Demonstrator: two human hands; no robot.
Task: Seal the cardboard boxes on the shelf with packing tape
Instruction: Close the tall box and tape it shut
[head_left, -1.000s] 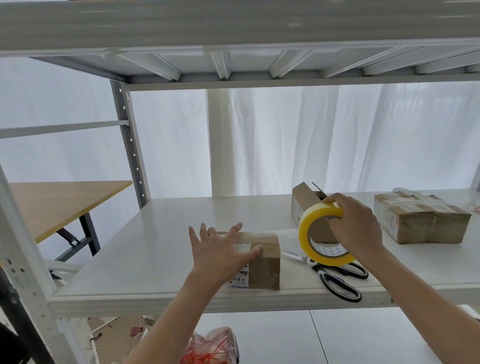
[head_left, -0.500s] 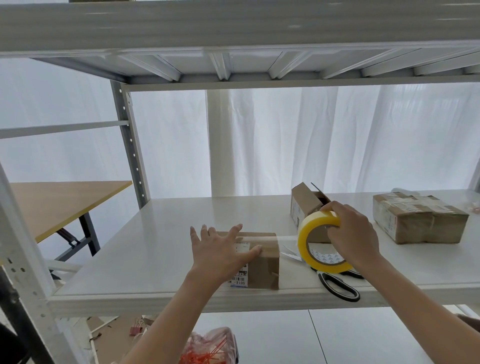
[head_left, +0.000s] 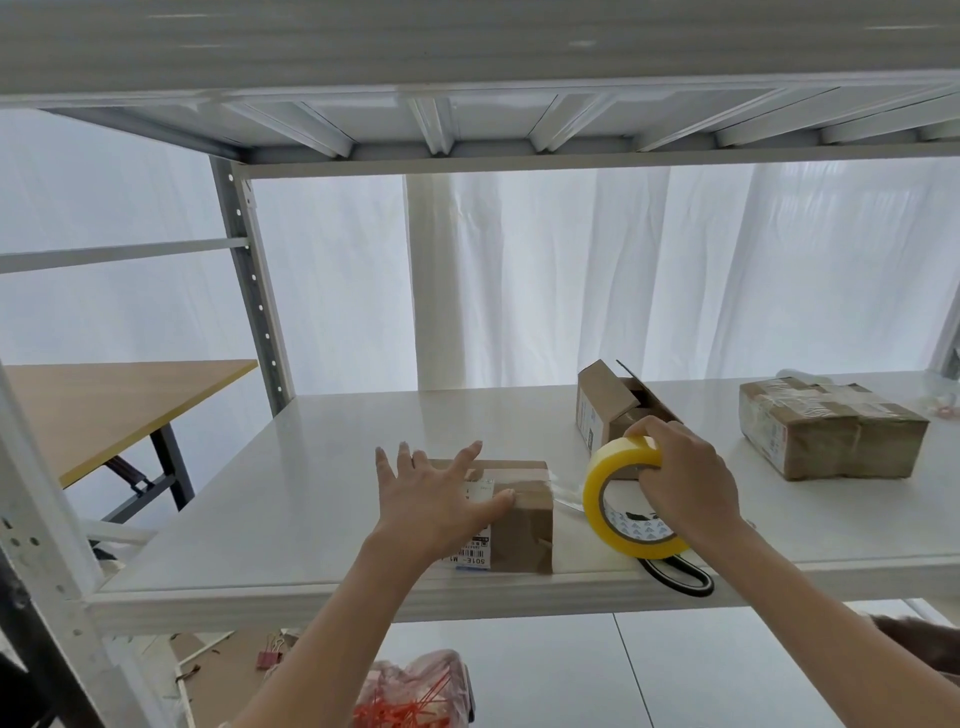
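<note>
On the shelf (head_left: 311, 467), left hand (head_left: 436, 504) flattens cardboard box (head_left: 524, 525).

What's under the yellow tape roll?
Black-handled scissors on the white shelf; only a handle loop shows. Blades are hidden by the yellow tape roll and the right hand gripping it.

The shelf board (head_left: 363, 441) is smooth, glossy white, on painted metal uprights (head_left: 249, 291) with punched holes. The small cardboard box (head_left: 524, 512) is matt brown with a white paper label (head_left: 475, 551). The tape roll (head_left: 605, 499) is glossy yellowish film. The taped box (head_left: 831, 436) is wrapped in wrinkled, shiny tape. The table (head_left: 104, 400) top looks like matt wood. The curtain (head_left: 675, 286) is thin white cloth.
</note>
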